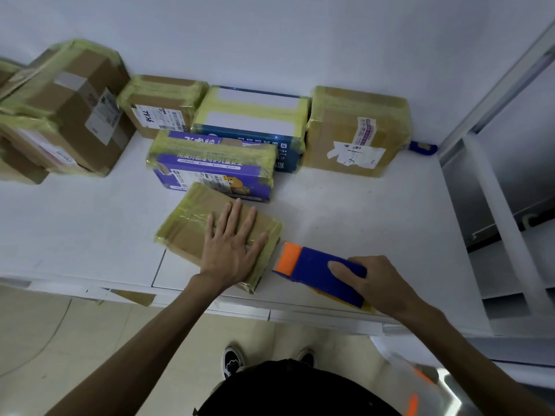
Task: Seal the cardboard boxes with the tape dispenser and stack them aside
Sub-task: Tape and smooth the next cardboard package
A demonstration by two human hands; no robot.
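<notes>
Clearly the box (184,235) in hand was a small, flat one. It lay on the table (360,211) near the front edge, just in front of a purple box (216,166), with more taped boxes ranged along the wall behind. Yellowish tape already ran round its edges and across part of its top.

The left hand (231,244) lay flat on the top, fingers straight and spread, pressing down and holding nothing. The right hand (378,283) gripped the dispenser (318,268), thumb laid along its blue body and fingers curled round the far side. The dispenser sat just right of the box, its orange end towards it.

By its size the box was probably light, easy to lift one-handed. Cardboard would be stiff at the edges and corners but might give in the middle of the top, so a flat palm suited it better than a hard press. The taped bands looked glossy and likely slick; a hold on the two long sides, fingertips under the bottom edge where bare card showed, seemed safest. Being light, it could slide when tape was pulled across it, so it wanted steadying.
</notes>
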